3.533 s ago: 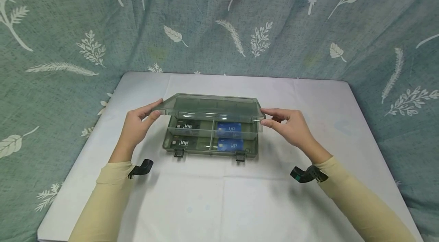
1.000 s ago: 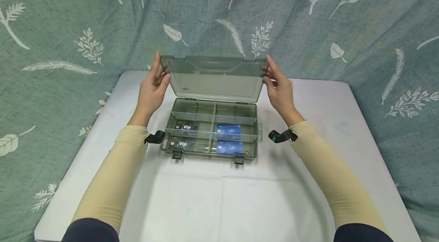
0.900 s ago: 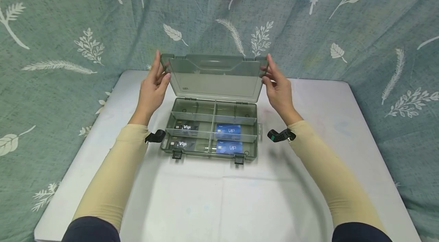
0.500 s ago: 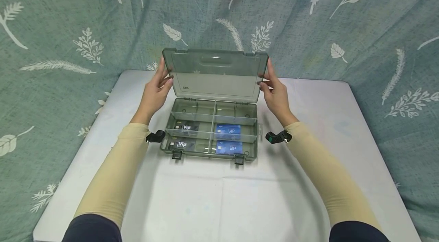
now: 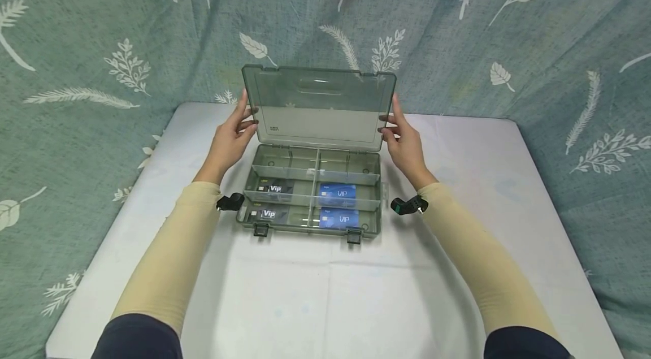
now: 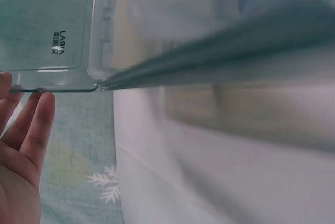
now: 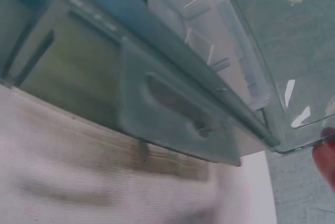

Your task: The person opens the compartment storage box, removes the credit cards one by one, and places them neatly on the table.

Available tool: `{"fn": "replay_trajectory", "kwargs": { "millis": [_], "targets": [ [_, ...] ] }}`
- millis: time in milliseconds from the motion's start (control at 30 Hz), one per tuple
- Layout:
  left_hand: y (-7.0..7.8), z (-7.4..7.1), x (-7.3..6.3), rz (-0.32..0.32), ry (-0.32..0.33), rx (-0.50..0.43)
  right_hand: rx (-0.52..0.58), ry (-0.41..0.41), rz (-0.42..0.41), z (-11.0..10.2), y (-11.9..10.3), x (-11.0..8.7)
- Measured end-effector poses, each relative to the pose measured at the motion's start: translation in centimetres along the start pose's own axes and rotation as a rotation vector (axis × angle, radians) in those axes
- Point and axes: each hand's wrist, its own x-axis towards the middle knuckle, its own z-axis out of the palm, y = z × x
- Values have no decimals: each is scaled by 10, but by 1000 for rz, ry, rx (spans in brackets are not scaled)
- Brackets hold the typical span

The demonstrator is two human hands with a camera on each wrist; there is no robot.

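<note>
A translucent green compartment box point(image 5: 307, 229) lies on the table with its lid point(image 5: 320, 127) raised roughly upright on the back hinges. My left hand point(image 5: 229, 141) holds the lid's left edge, thumb in front and fingers reaching behind. On the right edge, my right hand point(image 5: 407, 147) grips it likewise. Fingertips touch the lid edge point(image 6: 57, 90) in the left wrist view; only a bit of finger point(image 7: 325, 156) shows in the right. Two black Vip cards point(image 5: 275, 186) lie in the left compartments, two blue VIP cards point(image 5: 338, 193) in the right ones. The back compartments hold nothing visible.
Two dark latches point(image 5: 261, 229) hang at the box's front, and a small clear tab point(image 5: 385, 191) sticks out on its right side. A white cloth covers the table point(image 5: 305, 302). Behind and beside it hangs a leaf-patterned green curtain point(image 5: 295, 8).
The lid has swung up and back from low over the box to about upright. Both hands rose with it, then slid slightly down its side edges. The box and cards stayed in place.
</note>
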Motion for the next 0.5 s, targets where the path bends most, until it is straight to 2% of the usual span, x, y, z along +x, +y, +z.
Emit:
{"fn": "replay_trajectory", "kwargs": {
  "millis": [300, 500],
  "targets": [
    [-10, -1, 5, 2, -14, 60, -3, -38, 16, 4, 7, -4],
    [-13, -1, 7, 6, -13, 56, -4, -53, 29, 5, 9, -6]
  ]
}}
